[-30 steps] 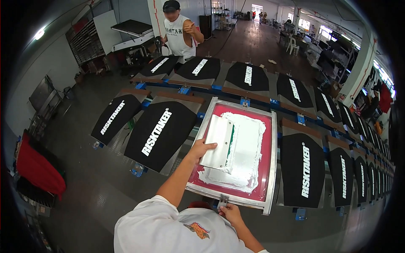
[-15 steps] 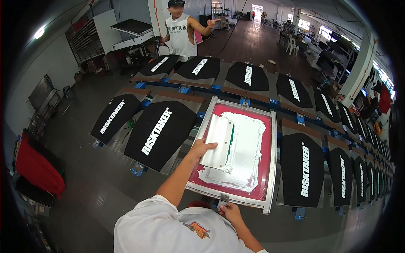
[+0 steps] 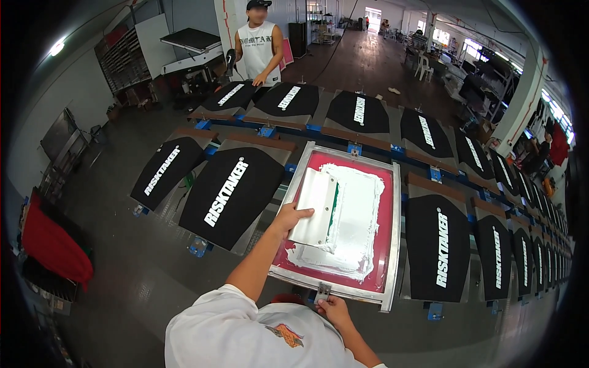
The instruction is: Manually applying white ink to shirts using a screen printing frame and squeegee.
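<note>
My left hand (image 3: 291,218) grips a pale metal squeegee (image 3: 313,202) with a green blade, lying at the left side of a screen (image 3: 383,245). The screen has a silver frame, red mesh and a broad patch of thick white ink (image 3: 356,214). At the front edge of the frame, my right hand (image 3: 334,310) holds a small metal bracket (image 3: 323,292). Black printed fabric pieces on boards lie on both sides, one (image 3: 215,218) left of the screen and another (image 3: 423,245) right of it.
A second row of boards (image 3: 359,132) runs behind the screen and curves right. A person (image 3: 257,49) in a white sleeveless top stands beyond it with a black hand tool (image 3: 230,61). A red cloth (image 3: 52,245) hangs at left. A pillar (image 3: 523,104) and white chair (image 3: 424,64) stand farther right.
The other person's raised, pointing hand has come down to the far boards. My two hands and the squeegee look unchanged apart from a slight shift of the whole view.
</note>
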A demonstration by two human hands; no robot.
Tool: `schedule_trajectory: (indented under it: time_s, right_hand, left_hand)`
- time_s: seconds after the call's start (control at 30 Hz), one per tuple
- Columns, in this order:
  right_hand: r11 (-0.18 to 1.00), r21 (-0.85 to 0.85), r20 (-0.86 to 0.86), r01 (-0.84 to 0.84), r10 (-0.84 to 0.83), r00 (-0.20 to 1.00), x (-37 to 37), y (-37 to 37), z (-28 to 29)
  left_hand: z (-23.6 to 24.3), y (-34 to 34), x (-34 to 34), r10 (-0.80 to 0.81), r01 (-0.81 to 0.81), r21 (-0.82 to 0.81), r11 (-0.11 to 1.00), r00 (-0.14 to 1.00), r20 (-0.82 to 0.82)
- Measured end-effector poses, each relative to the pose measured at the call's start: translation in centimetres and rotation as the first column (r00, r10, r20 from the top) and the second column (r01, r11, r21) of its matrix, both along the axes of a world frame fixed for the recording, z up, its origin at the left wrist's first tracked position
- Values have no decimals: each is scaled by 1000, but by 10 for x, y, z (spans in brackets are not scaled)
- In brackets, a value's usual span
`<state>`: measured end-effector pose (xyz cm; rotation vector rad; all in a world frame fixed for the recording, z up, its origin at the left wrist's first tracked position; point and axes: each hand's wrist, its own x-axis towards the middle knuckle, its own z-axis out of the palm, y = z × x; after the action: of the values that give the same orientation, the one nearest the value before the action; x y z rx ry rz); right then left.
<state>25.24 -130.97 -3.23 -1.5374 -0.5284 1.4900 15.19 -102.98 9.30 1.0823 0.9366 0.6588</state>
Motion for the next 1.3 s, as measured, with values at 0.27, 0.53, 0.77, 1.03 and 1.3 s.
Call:
schedule_trajectory:
  time_s: [0.27,0.53,0.77,1.03,1.3]
  right_hand:
    - [1000,8,19,-17,17,1000,2,1,1]
    - [1000,3,35,-25,25,999,4,4,-3]
    - [999,44,32,-8,7,999,0,-3,-8]
    - [992,78,250,-95,72,966,-2,-1,-28]
    - [1000,9,193,6,-8,981,-2,3,8]
  left_hand:
    - [4,-1,4,11,-11,4,1000,1000,-14]
    - [7,0,5,10,-9,23,1000,1000,-11]
    - [5,-6,6,13,-14,31,999,1000,28]
    - [0,10,2,75,-57,123,991,986,-146]
    - [78,-2,26,-66,26,575,818,997,49]
